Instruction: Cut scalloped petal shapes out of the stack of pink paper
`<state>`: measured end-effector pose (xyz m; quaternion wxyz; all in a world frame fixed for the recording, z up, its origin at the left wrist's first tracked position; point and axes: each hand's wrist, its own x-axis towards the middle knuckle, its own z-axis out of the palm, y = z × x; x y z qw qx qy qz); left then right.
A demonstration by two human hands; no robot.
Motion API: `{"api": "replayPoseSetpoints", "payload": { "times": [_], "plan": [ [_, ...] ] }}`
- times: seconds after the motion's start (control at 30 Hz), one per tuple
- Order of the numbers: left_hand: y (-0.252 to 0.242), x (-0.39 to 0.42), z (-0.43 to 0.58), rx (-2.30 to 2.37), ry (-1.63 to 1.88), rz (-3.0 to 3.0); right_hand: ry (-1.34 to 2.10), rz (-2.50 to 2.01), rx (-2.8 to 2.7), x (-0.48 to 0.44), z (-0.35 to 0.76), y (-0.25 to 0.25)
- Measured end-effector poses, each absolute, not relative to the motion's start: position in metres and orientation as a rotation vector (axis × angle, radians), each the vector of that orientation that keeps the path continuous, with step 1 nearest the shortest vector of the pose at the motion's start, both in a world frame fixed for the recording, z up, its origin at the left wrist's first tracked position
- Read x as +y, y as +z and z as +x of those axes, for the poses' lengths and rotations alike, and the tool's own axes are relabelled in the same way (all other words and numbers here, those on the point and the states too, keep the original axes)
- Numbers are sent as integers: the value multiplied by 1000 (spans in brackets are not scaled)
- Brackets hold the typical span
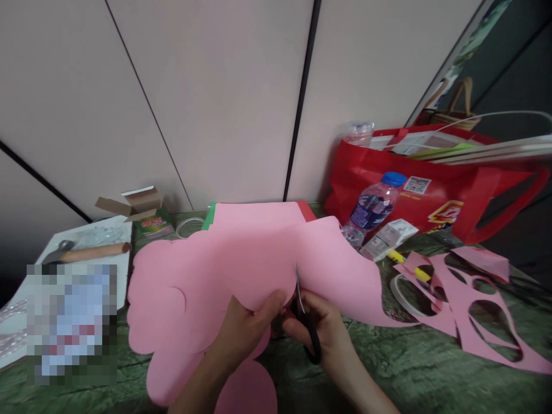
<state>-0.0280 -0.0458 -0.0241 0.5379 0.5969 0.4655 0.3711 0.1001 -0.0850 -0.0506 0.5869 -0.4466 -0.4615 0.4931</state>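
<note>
My right hand (330, 330) is closed around the black handles of a pair of scissors (313, 339), whose blades point away from me into a pink paper sheet (345, 270). Just left of the blades, my left hand (250, 328) pinches the edge of the pink paper between thumb and fingers. The sheet's right part curves up and has a scooped edge. Overlapping pink rounded cutouts (159, 305) spread out under and left of my left hand, and another pink round piece (250, 388) lies close to me. Pink, red and green sheets show behind.
Pink paper offcuts with holes (468, 305) lie at right over a tape roll (399, 293). Behind them stand a water bottle (373, 210) and a red bag (366, 167). At left are a wooden-handled hammer (95, 252) on a white board and an opened box (153, 224). A wall rises behind.
</note>
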Motion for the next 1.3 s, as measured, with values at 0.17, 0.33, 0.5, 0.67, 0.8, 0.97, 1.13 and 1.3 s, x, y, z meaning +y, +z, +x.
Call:
{"api": "replayPoseSetpoints", "payload": {
  "times": [0.17,0.33,0.5,0.67,0.8,0.97,1.13,1.3],
  "plan": [
    [-23,-46,-28,1075,896,1434,1151,-1030,-1072,-85,100,-51],
    [-20,-45,-27,1082,920,1455,1166,-1021,-1076,-85,100,-47],
    [-20,-46,-27,1062,922,1453,1146,-1016,-1106,-84,101,-44],
    [-21,-44,-28,1063,941,1435,1140,-1045,-1100,-85,100,-46],
    [-22,-43,-28,1072,956,1426,1177,-1045,-1091,-85,101,-46],
    [-22,-44,-29,1077,950,1403,1183,-1022,-1076,-85,101,-47],
    [-22,-44,-28,1090,953,1409,1198,-1031,-1081,-85,100,-42],
    [-22,-43,-30,1082,970,1403,1208,-1061,-1089,-85,100,-38]
  ]
}}
